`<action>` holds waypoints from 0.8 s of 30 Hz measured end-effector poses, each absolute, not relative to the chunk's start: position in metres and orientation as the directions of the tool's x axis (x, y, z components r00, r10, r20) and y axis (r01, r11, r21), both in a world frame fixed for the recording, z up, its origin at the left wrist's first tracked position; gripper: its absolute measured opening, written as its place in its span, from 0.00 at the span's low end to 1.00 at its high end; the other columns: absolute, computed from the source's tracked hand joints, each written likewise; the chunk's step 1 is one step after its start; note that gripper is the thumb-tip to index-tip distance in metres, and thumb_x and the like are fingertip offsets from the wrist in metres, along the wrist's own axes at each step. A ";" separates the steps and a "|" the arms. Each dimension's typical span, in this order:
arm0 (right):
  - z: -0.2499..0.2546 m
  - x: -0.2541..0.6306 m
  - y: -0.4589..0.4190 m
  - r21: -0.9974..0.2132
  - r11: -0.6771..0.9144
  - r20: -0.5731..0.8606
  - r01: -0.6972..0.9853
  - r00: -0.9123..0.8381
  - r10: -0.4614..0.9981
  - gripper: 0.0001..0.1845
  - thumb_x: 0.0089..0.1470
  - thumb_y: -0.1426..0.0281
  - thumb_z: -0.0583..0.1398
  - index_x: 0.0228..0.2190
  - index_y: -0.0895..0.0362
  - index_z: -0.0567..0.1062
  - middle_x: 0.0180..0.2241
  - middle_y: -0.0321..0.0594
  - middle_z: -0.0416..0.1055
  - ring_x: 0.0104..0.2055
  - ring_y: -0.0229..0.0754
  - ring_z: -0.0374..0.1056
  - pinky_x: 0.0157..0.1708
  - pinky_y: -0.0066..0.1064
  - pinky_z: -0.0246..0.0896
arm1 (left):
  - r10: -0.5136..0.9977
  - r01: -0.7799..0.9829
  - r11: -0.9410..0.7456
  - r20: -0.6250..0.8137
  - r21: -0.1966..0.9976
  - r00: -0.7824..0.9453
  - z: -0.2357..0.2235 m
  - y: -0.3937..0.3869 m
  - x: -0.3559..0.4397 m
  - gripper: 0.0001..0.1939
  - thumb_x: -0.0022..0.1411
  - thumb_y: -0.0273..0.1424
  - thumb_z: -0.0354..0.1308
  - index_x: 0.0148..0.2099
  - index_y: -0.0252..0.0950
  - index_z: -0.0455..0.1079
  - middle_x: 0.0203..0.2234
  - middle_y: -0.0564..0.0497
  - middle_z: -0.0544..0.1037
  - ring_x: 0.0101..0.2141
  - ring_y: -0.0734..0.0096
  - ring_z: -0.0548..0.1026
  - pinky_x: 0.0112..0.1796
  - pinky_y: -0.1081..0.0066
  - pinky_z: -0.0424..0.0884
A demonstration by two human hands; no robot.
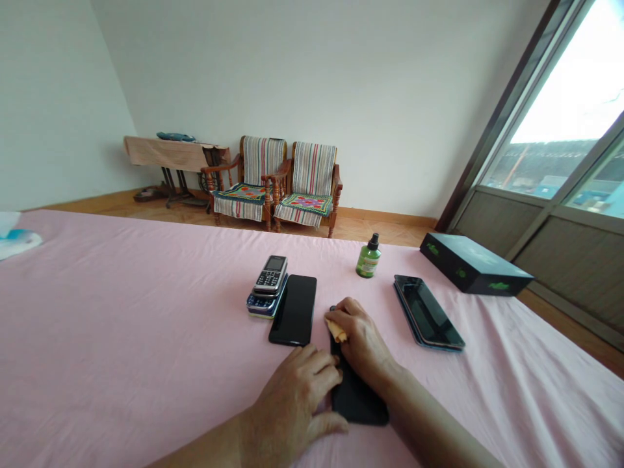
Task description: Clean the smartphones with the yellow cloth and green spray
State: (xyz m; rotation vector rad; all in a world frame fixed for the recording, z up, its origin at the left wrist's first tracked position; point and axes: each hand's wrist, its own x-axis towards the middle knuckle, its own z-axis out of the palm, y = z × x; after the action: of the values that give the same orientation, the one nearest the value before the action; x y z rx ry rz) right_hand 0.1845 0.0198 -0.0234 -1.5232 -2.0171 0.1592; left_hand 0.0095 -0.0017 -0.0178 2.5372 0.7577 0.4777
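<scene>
A black phone [358, 398] lies flat on the pink cloth in front of me, partly covered by both hands. Folded yellow cloth [337, 331] is pinched in my right hand [363, 338] and pressed onto the phone's upper part. My left hand [305, 390] is at the phone's left edge, fingers stretched over the edge and thumb spread apart near its lower corner. Just beyond my left hand lies another black smartphone [295, 309], screen up. Beside it, a silver keypad phone [271, 276] rests on a stack with a blue keypad phone [264, 303].
A green spray bottle [368, 259] stands ahead of my right hand. To the right are stacked tablet-like devices [429, 312] and a black box [468, 260]. A white and blue packet [17, 242] lies at far left. Two wooden chairs [305, 175] stand beyond the pink-covered surface [146, 338].
</scene>
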 end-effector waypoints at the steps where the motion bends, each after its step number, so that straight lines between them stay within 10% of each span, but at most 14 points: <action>1: -0.025 0.184 0.020 -0.426 0.320 0.372 0.846 -0.159 0.915 0.23 0.48 0.88 0.53 0.37 0.55 0.79 0.36 0.41 0.68 0.41 0.41 0.63 0.39 0.27 0.59 | 0.583 0.429 -0.748 0.192 0.506 0.789 -0.018 -0.002 0.009 0.23 0.51 0.40 0.69 0.48 0.36 0.73 0.45 0.46 0.76 0.45 0.55 0.71 0.47 0.58 0.68; 10: -0.026 0.221 0.023 -0.373 0.028 0.349 0.927 0.113 0.930 0.20 0.44 0.88 0.51 0.31 0.61 0.79 0.31 0.45 0.67 0.36 0.44 0.63 0.36 0.31 0.57 | 0.572 0.405 -0.756 0.220 0.513 0.790 -0.020 -0.001 0.007 0.27 0.53 0.42 0.68 0.52 0.35 0.72 0.50 0.44 0.75 0.48 0.54 0.71 0.49 0.57 0.67; 24: -0.023 0.201 0.027 -0.377 0.138 0.379 0.916 0.017 0.925 0.22 0.44 0.88 0.52 0.32 0.58 0.79 0.34 0.45 0.69 0.40 0.44 0.63 0.39 0.30 0.57 | 0.580 0.407 -0.750 0.222 0.522 0.783 -0.020 -0.002 0.008 0.25 0.53 0.43 0.68 0.50 0.36 0.73 0.48 0.44 0.75 0.47 0.55 0.71 0.48 0.58 0.67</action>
State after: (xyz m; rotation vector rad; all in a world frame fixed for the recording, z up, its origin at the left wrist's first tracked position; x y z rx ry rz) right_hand 0.2008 0.0273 -0.0231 -1.7623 -1.8815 0.0219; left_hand 0.0080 -0.0017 -0.0203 2.5212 0.7417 0.5197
